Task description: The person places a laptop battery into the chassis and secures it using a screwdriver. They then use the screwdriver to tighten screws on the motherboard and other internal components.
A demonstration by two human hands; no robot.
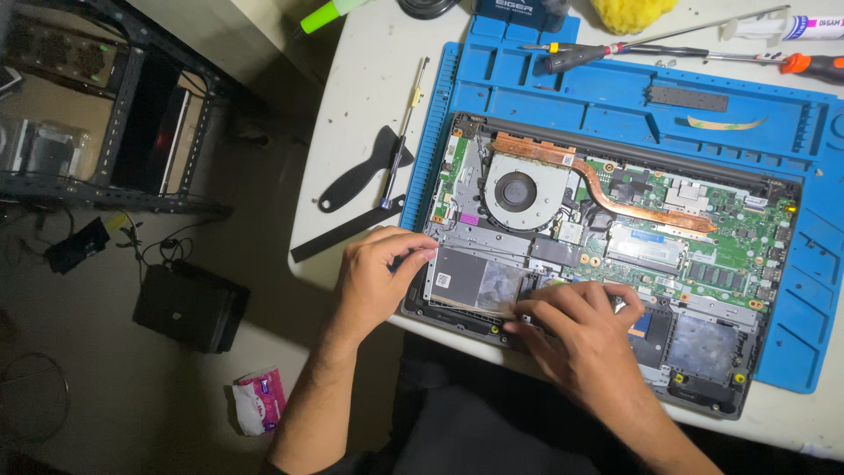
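Observation:
An opened laptop (615, 220) lies bottom-up on a blue work mat (545, 88), its fan (517, 190), copper heat pipe (615, 189) and green board exposed. My left hand (374, 281) rests on the laptop's near left edge, fingertips touching the metal frame beside a grey drive bay (475, 280). My right hand (585, 339) lies on the near edge right of that bay, fingers pressed down on a small part I cannot make out. Neither hand visibly holds a tool.
Left of the mat lie a black plastic pry tool (360, 176), a thin screwdriver (403, 141) and a black strip (347, 230). Screwdrivers (615, 54) and a yellow cloth (631, 12) sit at the back. A black box (189, 306) and a metal rack (114, 114) stand on the floor.

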